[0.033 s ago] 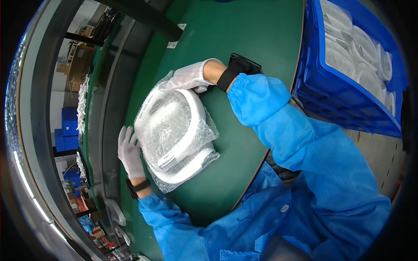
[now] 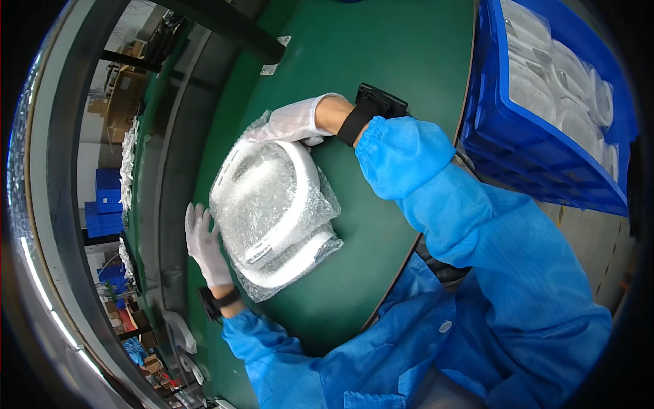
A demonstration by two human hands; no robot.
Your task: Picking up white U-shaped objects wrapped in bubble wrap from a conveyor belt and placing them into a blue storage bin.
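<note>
A white, rounded, ring-shaped plastic part (image 2: pixel 304 174) lies flat inside a clear bubble-wrap bag (image 2: pixel 262 215) on the green table (image 2: pixel 371 177). My right hand (image 2: pixel 289 123), in a white glove, is bent round the far edge of the bag and grips it there; its fingertips are partly lost against the wrap. My left hand (image 2: pixel 207 245), also white-gloved, is just off the left side of the bag, fingers stretched and apart with nothing in them. Dark bands circle both wrists, the right one carrying a black device (image 2: pixel 383 100).
At the right, past the table's edge, a blue crate (image 2: pixel 494 116) holds several wrapped white parts. A dark post (image 2: pixel 235 31) is fixed to the table at the far side by a metal bracket (image 2: pixel 274 61). A metal frame (image 2: pixel 58 204) runs along the left.
My left hand has shifted slightly down and to the right. My right hand and the wrapped part are almost where they were.
</note>
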